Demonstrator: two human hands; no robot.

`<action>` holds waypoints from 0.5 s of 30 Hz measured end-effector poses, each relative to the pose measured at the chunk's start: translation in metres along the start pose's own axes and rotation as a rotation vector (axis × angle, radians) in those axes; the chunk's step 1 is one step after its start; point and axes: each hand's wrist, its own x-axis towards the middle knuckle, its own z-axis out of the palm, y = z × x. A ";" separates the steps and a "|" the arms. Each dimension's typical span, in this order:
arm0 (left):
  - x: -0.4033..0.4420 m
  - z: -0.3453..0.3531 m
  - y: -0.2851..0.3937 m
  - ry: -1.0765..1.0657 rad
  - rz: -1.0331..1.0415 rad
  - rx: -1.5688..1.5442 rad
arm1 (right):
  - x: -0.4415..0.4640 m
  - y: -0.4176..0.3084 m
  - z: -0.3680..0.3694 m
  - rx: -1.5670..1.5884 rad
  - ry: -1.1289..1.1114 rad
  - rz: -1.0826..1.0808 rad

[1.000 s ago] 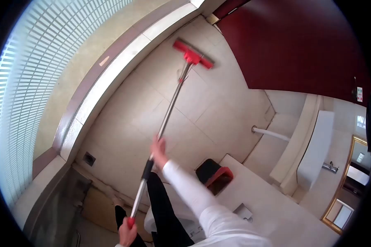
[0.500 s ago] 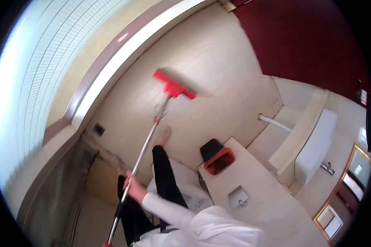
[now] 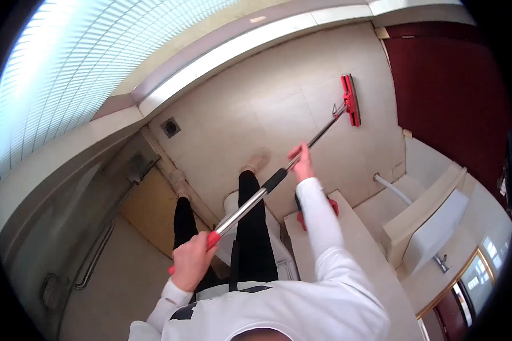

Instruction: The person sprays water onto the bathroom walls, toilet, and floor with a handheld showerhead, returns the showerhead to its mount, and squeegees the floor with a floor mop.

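A mop (image 3: 250,208) with a red head (image 3: 350,100) and a long metal pole crosses the view diagonally. Its head lies on the tiled floor (image 3: 227,122) near the dark red door. My left hand (image 3: 191,262) is wrapped round the red grip at the pole's lower end. Further up, just beyond the black sleeve of the pole, my right hand (image 3: 302,160) holds the metal shaft, with some fingers raised.
A floor drain (image 3: 170,127) is at the left. The dark red door (image 3: 449,85) stands at the right, above a white sink (image 3: 435,230) and a white pipe (image 3: 393,189). A red and black bin (image 3: 333,207) is partly hidden behind my right arm. Glass door at left.
The mop head has moved right across the floor, toward the door. The pole now slants more to the right, and my left hand is back in full view on the red grip. The view has turned.
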 end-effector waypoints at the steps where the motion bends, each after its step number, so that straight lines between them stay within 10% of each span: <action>1: -0.014 -0.005 -0.014 0.022 -0.014 -0.007 | -0.007 0.031 -0.003 -0.155 -0.132 -0.099; 9: -0.206 -0.054 -0.195 -0.028 -0.505 0.353 | -0.197 0.288 0.089 -0.301 -0.115 0.183; 15: -0.318 -0.082 -0.224 -0.014 -1.024 0.223 | -0.284 0.386 0.116 0.009 -0.024 0.897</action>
